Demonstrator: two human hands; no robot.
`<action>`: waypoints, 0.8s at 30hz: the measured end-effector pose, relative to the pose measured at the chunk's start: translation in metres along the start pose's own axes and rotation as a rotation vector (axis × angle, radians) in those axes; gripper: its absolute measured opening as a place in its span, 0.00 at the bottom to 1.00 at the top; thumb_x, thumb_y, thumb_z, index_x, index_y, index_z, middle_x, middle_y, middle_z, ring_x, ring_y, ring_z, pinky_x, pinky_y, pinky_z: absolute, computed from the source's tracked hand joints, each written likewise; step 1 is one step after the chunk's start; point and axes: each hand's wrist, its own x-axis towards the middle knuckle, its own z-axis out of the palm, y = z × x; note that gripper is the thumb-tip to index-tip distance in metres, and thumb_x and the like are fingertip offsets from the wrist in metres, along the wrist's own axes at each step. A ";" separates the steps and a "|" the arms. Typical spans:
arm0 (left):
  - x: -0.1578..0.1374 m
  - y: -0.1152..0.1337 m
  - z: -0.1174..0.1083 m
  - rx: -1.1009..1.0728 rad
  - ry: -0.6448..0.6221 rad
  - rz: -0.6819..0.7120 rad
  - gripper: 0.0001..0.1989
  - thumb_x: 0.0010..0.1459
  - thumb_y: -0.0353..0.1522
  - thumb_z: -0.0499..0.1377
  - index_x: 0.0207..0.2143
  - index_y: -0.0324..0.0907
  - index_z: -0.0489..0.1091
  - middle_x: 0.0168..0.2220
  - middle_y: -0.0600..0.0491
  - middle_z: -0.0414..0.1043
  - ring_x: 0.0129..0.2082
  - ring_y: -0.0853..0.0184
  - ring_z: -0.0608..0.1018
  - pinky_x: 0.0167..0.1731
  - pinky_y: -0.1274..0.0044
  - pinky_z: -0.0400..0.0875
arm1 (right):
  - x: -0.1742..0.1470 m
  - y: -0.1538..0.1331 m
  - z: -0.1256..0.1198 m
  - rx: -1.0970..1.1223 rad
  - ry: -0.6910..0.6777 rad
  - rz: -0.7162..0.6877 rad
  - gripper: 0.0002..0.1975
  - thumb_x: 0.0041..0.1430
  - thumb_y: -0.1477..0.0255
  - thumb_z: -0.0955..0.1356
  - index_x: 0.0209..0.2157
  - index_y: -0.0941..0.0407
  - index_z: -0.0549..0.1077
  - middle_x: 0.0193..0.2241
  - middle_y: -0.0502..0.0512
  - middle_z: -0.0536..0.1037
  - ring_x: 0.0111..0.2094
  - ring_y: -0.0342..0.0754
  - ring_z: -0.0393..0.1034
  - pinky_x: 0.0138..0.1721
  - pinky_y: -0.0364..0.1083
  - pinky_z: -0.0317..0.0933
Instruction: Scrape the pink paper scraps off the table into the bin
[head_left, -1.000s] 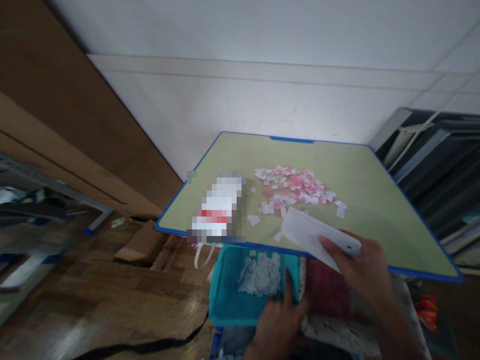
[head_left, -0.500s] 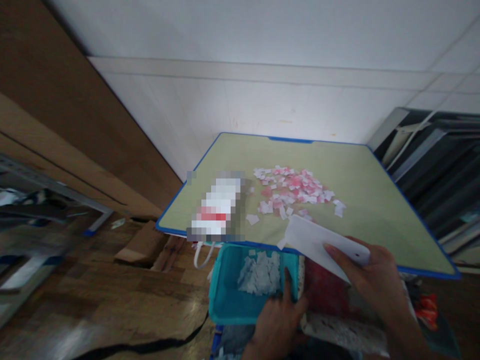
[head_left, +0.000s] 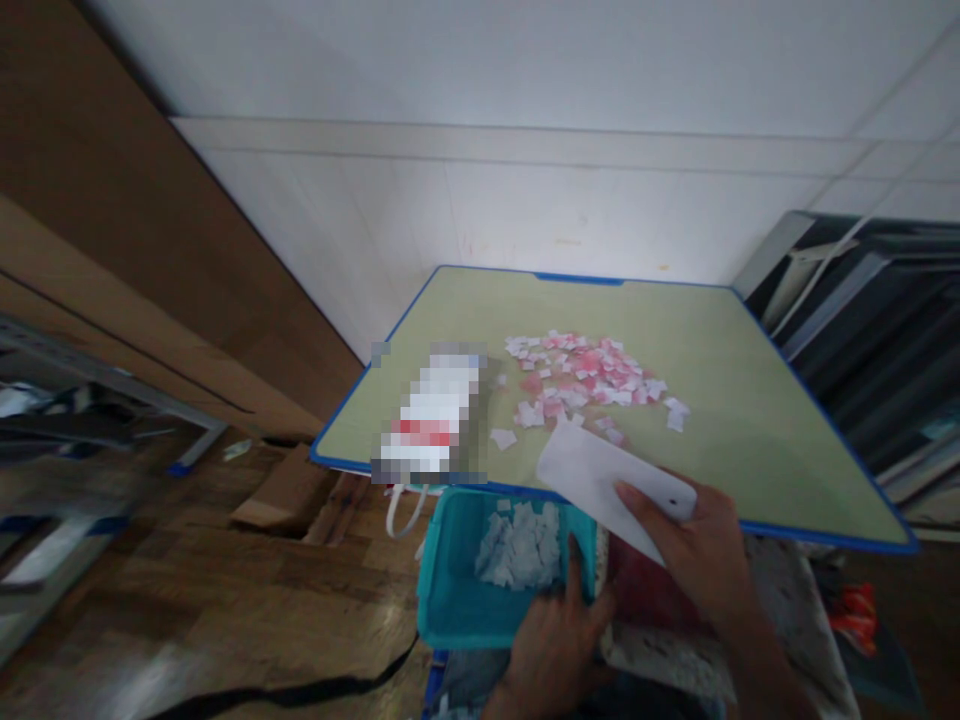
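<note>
My right hand [head_left: 690, 545] is closed round the handle of a white, cleaver-shaped scraper [head_left: 592, 475], with a hole near the handle's end. Its broad end reaches over the front edge of a pale green, blue-rimmed board [head_left: 750, 410], close to a few paper pieces. Small white and pink paper squares [head_left: 592, 370] lie scattered in a loose heap on the board. Below the front edge stands a teal bin [head_left: 450, 610] with white paper scraps [head_left: 521, 545] inside. My left hand [head_left: 555, 640] grips the bin's right side, its index finger stretched along the inside; some fingers are hidden.
A pixelated white and red object [head_left: 431, 415] rests on the board's left side, a white loop [head_left: 405, 515] hanging below. Dark flat panels [head_left: 885, 330] lean at right. A white wall [head_left: 525, 200] rises behind. Cardboard [head_left: 285, 495] and a black strap [head_left: 300, 690] lie on the floor.
My right hand has moved left with the scraper, bringing its broad end further over the teal bin's side. My left hand has stayed in place on the bin.
</note>
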 end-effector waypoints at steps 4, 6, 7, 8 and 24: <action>-0.001 0.000 -0.001 0.013 -0.015 -0.010 0.46 0.38 0.44 0.63 0.56 0.51 0.41 0.58 0.27 0.33 0.34 0.52 0.74 0.27 0.66 0.69 | 0.003 0.001 0.002 -0.042 0.016 0.000 0.12 0.50 0.65 0.65 0.27 0.59 0.76 0.21 0.53 0.78 0.21 0.47 0.71 0.21 0.40 0.63; -0.001 0.000 -0.002 0.012 -0.014 -0.003 0.45 0.39 0.44 0.63 0.56 0.52 0.41 0.59 0.27 0.32 0.33 0.54 0.74 0.26 0.67 0.69 | 0.003 0.003 -0.005 -0.065 0.052 0.013 0.12 0.50 0.65 0.65 0.26 0.59 0.76 0.20 0.53 0.77 0.19 0.47 0.70 0.18 0.40 0.62; -0.002 0.000 -0.003 0.013 -0.007 -0.004 0.47 0.39 0.44 0.63 0.57 0.52 0.39 0.58 0.27 0.32 0.32 0.54 0.74 0.26 0.67 0.69 | 0.003 0.004 -0.009 -0.084 0.079 0.011 0.12 0.50 0.65 0.65 0.26 0.59 0.75 0.19 0.53 0.77 0.18 0.47 0.70 0.17 0.40 0.61; -0.002 0.000 -0.003 0.015 -0.003 0.001 0.47 0.39 0.45 0.62 0.57 0.52 0.38 0.58 0.27 0.33 0.32 0.54 0.74 0.26 0.67 0.69 | 0.003 0.004 -0.012 -0.109 0.105 0.000 0.11 0.50 0.66 0.65 0.26 0.59 0.75 0.19 0.53 0.77 0.18 0.46 0.70 0.17 0.40 0.61; -0.003 0.001 -0.001 0.024 0.037 0.004 0.45 0.38 0.46 0.63 0.56 0.51 0.43 0.58 0.27 0.36 0.30 0.54 0.75 0.24 0.66 0.70 | -0.002 -0.006 -0.006 -0.178 0.165 -0.070 0.11 0.51 0.67 0.64 0.29 0.58 0.75 0.21 0.51 0.78 0.21 0.45 0.72 0.20 0.38 0.62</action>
